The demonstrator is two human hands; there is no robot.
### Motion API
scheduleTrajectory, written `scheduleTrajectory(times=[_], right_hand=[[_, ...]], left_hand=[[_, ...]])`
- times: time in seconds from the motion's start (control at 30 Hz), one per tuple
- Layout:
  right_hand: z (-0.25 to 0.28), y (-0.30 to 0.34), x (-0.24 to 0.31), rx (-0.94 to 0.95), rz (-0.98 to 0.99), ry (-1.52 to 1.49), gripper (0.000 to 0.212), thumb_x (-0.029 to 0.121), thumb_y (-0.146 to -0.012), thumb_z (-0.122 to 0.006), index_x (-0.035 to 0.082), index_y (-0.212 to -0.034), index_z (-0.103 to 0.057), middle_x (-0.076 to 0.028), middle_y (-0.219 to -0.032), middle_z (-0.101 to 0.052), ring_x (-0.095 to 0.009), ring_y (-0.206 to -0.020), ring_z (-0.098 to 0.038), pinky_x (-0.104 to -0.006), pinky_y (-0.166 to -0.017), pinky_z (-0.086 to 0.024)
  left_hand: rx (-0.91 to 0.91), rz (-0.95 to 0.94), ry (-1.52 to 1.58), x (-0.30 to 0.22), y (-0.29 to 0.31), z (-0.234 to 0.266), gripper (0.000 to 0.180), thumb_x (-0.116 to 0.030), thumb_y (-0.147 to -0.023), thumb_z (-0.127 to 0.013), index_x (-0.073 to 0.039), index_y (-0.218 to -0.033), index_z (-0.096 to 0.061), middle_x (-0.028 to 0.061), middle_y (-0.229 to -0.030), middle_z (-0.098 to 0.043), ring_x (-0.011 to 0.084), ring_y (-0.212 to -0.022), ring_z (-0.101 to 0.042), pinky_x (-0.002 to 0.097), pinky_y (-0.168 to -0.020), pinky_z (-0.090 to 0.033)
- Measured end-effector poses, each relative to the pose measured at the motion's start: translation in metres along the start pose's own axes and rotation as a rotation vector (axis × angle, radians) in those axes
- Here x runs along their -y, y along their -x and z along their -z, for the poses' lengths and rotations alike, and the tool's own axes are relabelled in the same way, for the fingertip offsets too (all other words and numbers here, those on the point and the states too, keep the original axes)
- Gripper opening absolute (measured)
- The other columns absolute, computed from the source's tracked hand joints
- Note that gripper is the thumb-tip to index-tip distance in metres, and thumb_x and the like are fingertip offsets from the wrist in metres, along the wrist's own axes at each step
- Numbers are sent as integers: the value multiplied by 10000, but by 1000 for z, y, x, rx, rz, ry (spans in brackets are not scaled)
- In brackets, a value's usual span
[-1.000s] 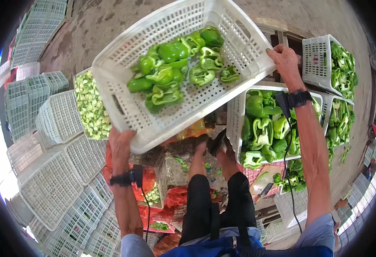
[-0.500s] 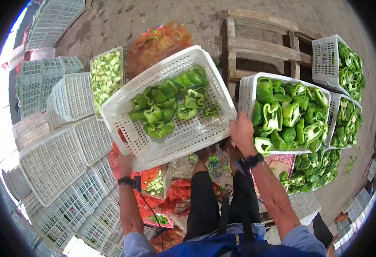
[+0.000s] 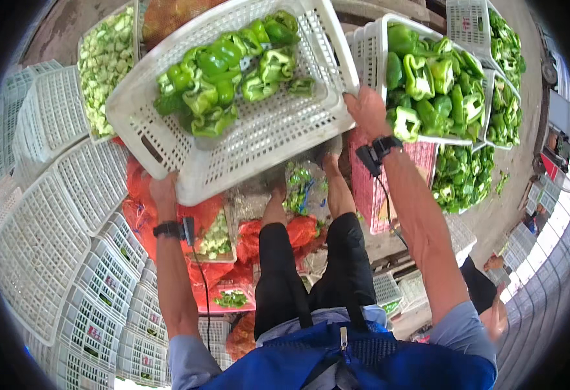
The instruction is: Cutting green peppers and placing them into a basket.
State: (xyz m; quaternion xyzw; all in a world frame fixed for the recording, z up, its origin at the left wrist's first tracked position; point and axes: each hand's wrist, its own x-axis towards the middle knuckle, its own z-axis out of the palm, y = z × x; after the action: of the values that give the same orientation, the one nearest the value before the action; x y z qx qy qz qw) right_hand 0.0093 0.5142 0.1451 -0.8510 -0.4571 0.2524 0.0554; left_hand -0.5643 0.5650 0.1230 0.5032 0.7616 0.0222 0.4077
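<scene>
A white perforated plastic crate (image 3: 268,146) is tilted in front of me, its left end lower in the picture. Green pepper pieces (image 3: 220,58), cut and hollowed, lie loosely over part of its bottom. At its near left corner my left hand (image 3: 163,192) is closed on the rim, fingers partly hidden. My right hand (image 3: 367,110) grips the near right corner. Close beside that hand stands a white crate (image 3: 379,52) heaped with halved green peppers (image 3: 437,84).
More pepper-filled crates (image 3: 470,26) stand at far right. A pink crate (image 3: 369,182) sits below my right hand. A crate of chopped pale green pieces (image 3: 106,68) is at upper left. Stacked white crates (image 3: 41,247) line the left; red netting (image 3: 142,208) lies near my feet.
The view has shifted, so the surroundings appear higher and further left. Both hands keep their hold on the crate, which also sits higher and further left in the picture.
</scene>
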Motion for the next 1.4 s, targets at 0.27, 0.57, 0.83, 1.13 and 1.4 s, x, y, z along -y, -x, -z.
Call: scheduleTrajectory(times=[0.27, 0.57, 0.83, 1.13, 1.4], right_hand=[[1, 45, 2, -133, -158, -319, 472, 388, -844, -710, -18, -1083, -683, -210, -895, -715, -361, -812, -689, -440, -772, -544], [-41, 157, 11, 7, -249, -753, 439, 354, -946, -653, -22, -1170, -618, -71, -898, -688, -131, -754, -653, -261, -599, -509], [-95, 270, -40, 446, -458, -650, 357, 279, -953, -608, -55, -1075, -637, -119, -841, -686, -182, -672, -688, -326, -561, -535], [-108, 309, -103, 678, -624, -480, 350, 276, -973, -590, -15, -1167, -613, -127, -932, -697, -188, -708, -695, -291, -496, -534], [-89, 272, -72, 612, -388, -682, 361, 256, -967, -606, -66, -1126, -643, -119, -957, -686, -165, -730, -651, -315, -608, -539]], left_hand=[[45, -22, 256, -58, 41, 19, 426, -199, -826, -740, 46, -1170, -682, 102, -1086, -727, 196, -922, -688, 333, -800, -536], [117, -293, 573, -15, 56, 40, 384, -198, -867, -752, 4, -1172, -637, 57, -1044, -682, 172, -883, -660, 331, -787, -544], [0, 44, -264, 93, 116, -12, 509, -208, -705, -822, -21, -1128, -609, 169, -907, -671, 316, -807, -669, 414, -777, -548], [-110, 84, -512, 172, 84, -95, 317, -170, -739, -712, 3, -1002, -670, 209, -924, -700, 435, -889, -668, 545, -799, -528], [-639, -70, -495, 175, 112, -77, 331, -158, -768, -708, -7, -1061, -676, 276, -1068, -668, 444, -1011, -633, 504, -901, -510]])
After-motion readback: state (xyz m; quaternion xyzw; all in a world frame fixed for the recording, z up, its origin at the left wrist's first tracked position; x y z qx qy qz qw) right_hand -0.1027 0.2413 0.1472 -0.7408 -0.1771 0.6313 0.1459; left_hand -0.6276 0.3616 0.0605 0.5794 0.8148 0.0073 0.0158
